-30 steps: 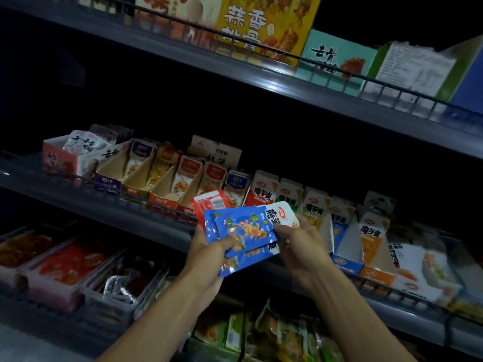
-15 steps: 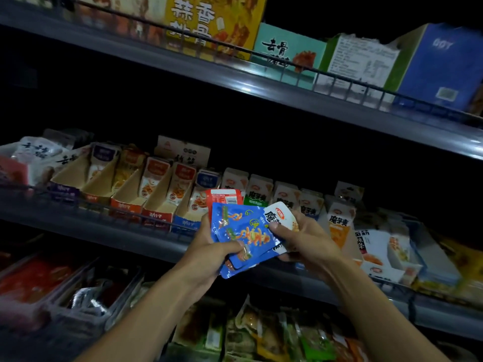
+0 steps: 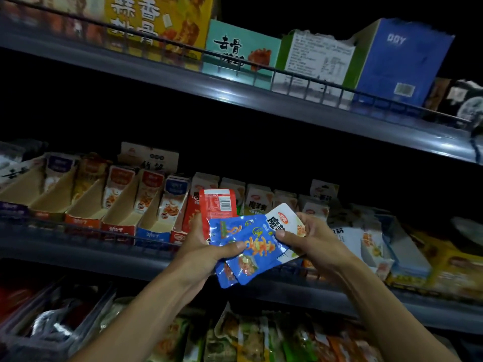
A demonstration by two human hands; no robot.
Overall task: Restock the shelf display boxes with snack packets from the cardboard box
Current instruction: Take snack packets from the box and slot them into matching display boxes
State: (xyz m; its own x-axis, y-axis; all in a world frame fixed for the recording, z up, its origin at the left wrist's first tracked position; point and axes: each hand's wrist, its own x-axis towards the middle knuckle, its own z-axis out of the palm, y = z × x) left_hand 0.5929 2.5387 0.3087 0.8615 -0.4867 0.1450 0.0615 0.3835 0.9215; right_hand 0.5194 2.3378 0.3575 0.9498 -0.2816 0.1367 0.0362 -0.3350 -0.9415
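In front of the middle shelf I hold a fan of snack packets. My left hand grips the stack: a red packet at the back and two blue packets in front, thumb pressed on the top blue one. My right hand pinches a white packet and the right edge of the top blue packet. Behind the hands a row of angled display boxes stands on the middle shelf, several with room at their fronts. The cardboard box is out of view.
The middle shelf's wire rail runs in front of the display boxes. Large cartons line the top shelf. More snack boxes stand to the right. Bagged goods and clear trays fill the lower shelf.
The view has shifted right and up along the shelf. My hands keep the same packets; the red packet now stands higher behind the blue ones.
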